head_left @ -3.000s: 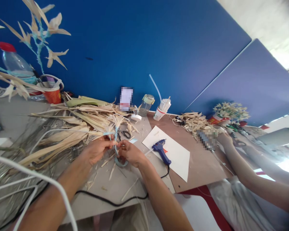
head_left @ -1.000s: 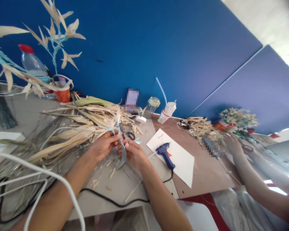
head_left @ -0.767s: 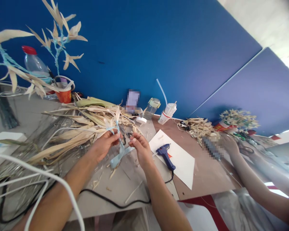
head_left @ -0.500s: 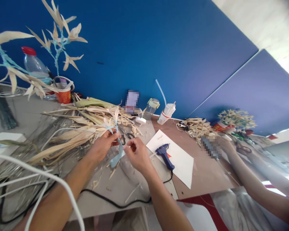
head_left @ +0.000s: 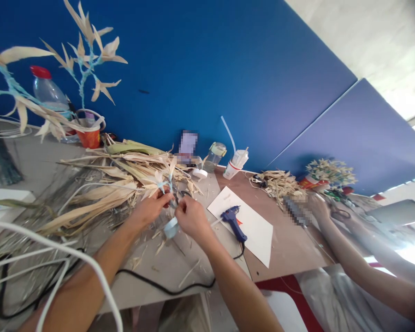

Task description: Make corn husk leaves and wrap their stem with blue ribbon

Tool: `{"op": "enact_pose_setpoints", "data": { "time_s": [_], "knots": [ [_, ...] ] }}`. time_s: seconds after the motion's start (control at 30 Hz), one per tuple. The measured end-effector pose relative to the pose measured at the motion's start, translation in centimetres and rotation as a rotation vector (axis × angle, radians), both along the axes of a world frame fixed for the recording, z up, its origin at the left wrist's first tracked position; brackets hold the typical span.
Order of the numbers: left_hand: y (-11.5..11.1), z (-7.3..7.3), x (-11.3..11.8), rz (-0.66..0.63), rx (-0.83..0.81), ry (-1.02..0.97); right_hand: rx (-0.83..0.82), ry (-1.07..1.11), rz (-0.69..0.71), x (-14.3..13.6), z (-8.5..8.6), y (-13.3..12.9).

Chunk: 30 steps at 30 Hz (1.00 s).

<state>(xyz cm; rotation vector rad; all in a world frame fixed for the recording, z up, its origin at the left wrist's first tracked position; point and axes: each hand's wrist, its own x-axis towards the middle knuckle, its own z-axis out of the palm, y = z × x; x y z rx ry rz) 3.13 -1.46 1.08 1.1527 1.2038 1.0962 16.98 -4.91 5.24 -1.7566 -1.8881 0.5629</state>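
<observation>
My left hand point(head_left: 155, 203) pinches the stems of two small corn-husk flowers point(head_left: 161, 179), which are wrapped in pale blue tape and point upward. Close beside it, my right hand point(head_left: 192, 216) is closed at the pale blue tape, its fingertips partly hidden. Below the hands is the tape roll point(head_left: 171, 228), by the right fingers. Dark scissors point(head_left: 184, 193) lie partly hidden behind the right hand. To the right, a blue glue gun point(head_left: 234, 222) rests on a white sheet point(head_left: 263, 235).
Dried corn husks point(head_left: 103, 193) and thin wires cover the left side. White cable point(head_left: 100, 276) loops in the near left; a black cord point(head_left: 159, 289) runs along the front. Finished husk branches stand in a red cup point(head_left: 89, 138). Another person's hand point(head_left: 318, 210) works at right.
My right hand has drawn closer to the left, and the tape between stems and roll has changed from a visible hanging strip to one mostly hidden. The view has shifted slightly.
</observation>
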Motion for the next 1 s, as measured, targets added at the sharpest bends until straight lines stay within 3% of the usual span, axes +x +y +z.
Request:
{"op": "enact_pose_setpoints", "data": {
  "time_s": [0.23, 0.37, 0.47, 0.77, 1.0],
  "knots": [
    [-0.6, 0.4, 0.3, -0.091, -0.054, -0.142, -0.283, 0.77, 0.048, 1.8, -1.2, 2.2],
    [-0.7, 0.6, 0.2, -0.097, -0.045, -0.11, -0.413, 0.99, 0.048, 1.7, -1.3, 2.0],
    [-0.7, 0.6, 0.2, -0.095, -0.034, -0.102, -0.425, 0.998, 0.101, 1.8, -1.2, 1.9],
    [-0.8, 0.7, 0.2, -0.114, -0.092, -0.141, -0.424, 0.696, 0.173, 3.1, -1.6, 2.3],
    [-0.8, 0.7, 0.1, -0.206, -0.157, -0.151, -0.472, 0.957, 0.14, 3.1, -2.9, 2.6]
  ]
}}
